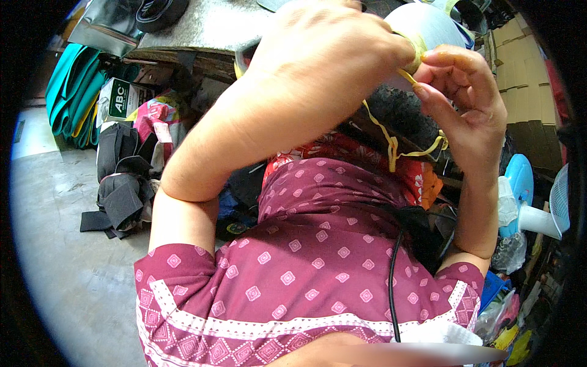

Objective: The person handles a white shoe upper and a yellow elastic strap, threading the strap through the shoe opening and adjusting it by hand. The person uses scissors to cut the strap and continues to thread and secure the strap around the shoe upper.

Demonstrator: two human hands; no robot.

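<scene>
My left hand [348, 46] reaches across from the left, its back toward me and its fingers curled at a bundle of yellow fabric strip [392, 150]. Most of those fingers are hidden behind the hand. To the right, my right hand [461, 98] pinches a short stretch of the same strip between thumb and forefinger. The strip's loose length dangles below the hands in a wavy loop, over my lap. Just beyond the fingers is a white rounded object [425, 23], partly covered by the left hand.
A worktop [208, 27] lies ahead, with a black rolled band [160, 13] on it. Folded green cloth [70, 92], a green and white box [119, 98] and black fabric pieces [122, 199] are on the left. A blue and white fan [520, 196] stands right, beside plastic bags.
</scene>
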